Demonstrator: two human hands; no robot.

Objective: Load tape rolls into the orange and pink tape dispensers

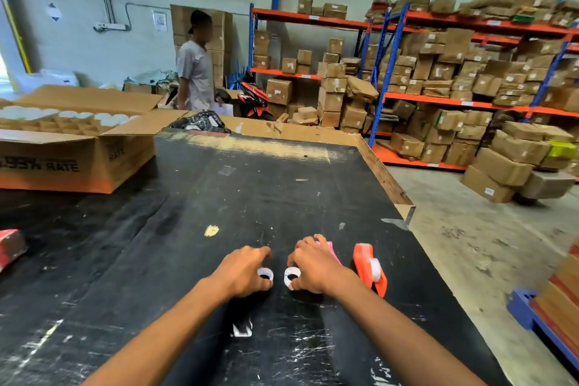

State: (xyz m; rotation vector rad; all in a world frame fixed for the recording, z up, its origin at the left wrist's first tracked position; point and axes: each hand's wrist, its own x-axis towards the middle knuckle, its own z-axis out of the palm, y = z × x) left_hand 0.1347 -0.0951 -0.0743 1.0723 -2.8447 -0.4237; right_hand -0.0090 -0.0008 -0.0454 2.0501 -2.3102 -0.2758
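Two small white tape rolls lie on the black table (250, 191). My left hand (242, 271) rests on the left roll (265, 274), fingers curled around it. The right roll (291, 275) sits under the fingertips of my right hand (313, 268). Behind that hand, the pink dispenser (331, 249) is mostly hidden. The orange dispenser (369, 269) stands just to the right, with a white roll seated in it.
An open cardboard box (72, 150) of white rolls sits at the far left. A red packet (11, 246) lies at the left edge. A white scrap (242, 330) is near me. A person (195, 72) stands beyond the table. Shelves of boxes (438, 72) fill the right.
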